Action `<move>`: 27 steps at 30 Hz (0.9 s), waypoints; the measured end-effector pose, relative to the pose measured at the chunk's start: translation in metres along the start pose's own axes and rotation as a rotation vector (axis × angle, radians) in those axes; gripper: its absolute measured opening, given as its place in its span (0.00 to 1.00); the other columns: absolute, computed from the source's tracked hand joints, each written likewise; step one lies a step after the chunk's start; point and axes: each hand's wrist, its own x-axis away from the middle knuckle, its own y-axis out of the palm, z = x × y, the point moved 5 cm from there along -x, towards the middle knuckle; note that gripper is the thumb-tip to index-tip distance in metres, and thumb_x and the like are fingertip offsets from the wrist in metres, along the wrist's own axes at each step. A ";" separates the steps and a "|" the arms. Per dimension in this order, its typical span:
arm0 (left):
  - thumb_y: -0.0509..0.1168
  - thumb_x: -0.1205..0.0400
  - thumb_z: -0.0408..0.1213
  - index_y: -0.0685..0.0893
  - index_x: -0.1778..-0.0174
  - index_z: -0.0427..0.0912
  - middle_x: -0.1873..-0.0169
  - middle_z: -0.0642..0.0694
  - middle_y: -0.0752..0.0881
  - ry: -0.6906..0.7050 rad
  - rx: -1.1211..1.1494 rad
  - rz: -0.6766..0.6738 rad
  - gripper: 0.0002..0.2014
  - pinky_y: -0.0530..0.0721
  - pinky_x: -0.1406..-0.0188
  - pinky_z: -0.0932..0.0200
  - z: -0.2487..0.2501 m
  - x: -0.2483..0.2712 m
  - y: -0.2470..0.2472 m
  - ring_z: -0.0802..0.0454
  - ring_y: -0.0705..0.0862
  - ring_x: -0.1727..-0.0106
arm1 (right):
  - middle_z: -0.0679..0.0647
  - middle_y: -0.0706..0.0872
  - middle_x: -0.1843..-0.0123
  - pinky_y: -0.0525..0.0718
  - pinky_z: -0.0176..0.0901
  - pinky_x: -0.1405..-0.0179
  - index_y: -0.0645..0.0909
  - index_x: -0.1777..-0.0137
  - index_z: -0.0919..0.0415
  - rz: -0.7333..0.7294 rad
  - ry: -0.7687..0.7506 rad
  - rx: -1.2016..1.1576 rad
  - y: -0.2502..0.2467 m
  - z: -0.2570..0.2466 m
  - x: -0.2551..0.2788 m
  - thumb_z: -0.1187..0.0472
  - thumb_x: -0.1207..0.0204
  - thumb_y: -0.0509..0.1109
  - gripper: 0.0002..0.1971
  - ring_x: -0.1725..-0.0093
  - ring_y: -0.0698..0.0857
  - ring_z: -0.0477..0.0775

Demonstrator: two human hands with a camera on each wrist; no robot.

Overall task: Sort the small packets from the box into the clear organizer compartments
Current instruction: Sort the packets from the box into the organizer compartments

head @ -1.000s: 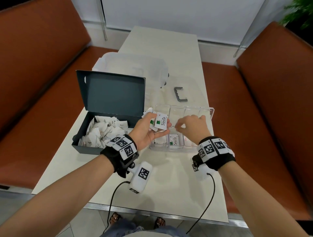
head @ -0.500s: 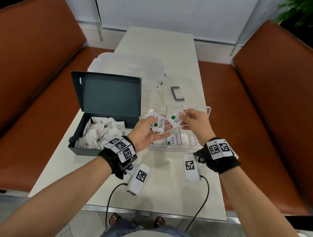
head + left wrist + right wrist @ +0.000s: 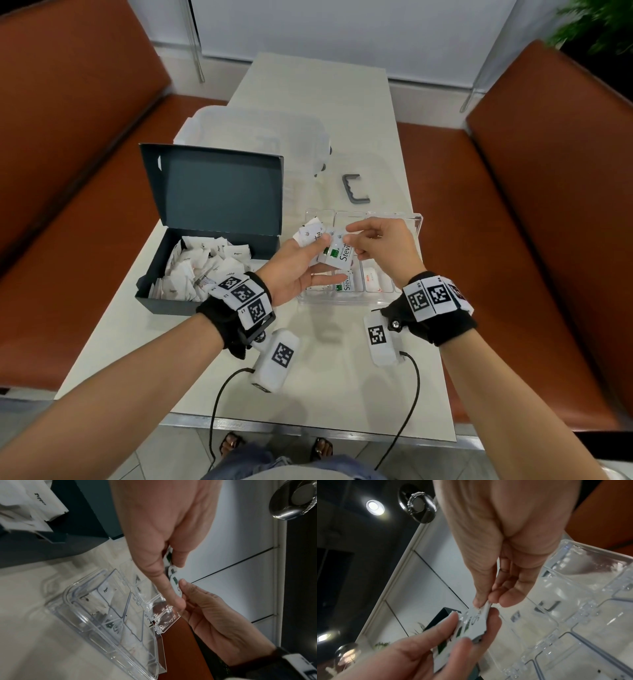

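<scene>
My left hand (image 3: 301, 260) holds a fan of several small white packets (image 3: 310, 234) above the left end of the clear organizer (image 3: 416, 222). My right hand (image 3: 366, 245) pinches the top Stevia packet (image 3: 339, 257) of that fan between thumb and fingers; the pinch shows in the right wrist view on the packet (image 3: 479, 620). The dark box (image 3: 161, 305) with its lid up stands left of the organizer and holds many white packets (image 3: 202, 267). Near compartments of the organizer hold a Stevia packet (image 3: 344, 286) and a red-printed packet (image 3: 371, 281).
A large clear plastic tub (image 3: 253, 137) stands behind the box. A grey handle piece (image 3: 354, 193) lies on the table (image 3: 325, 383) beyond the organizer. Brown bench seats flank the table on both sides. Sensor cables hang from both wrists over the near table edge.
My right hand rose from the organizer's near compartments to the packets in my left hand and now pinches the top Stevia packet. The left hand stayed above the organizer's left end.
</scene>
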 end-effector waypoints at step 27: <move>0.58 0.11 0.36 0.78 0.30 0.34 0.39 0.30 0.85 0.073 -0.061 0.039 0.16 0.90 0.49 0.52 0.008 0.005 -0.004 0.41 0.89 0.44 | 0.53 0.89 0.61 0.81 0.38 0.62 0.86 0.59 0.59 0.139 0.215 0.074 -0.023 0.012 -0.007 0.60 0.32 0.81 0.07 0.67 0.83 0.46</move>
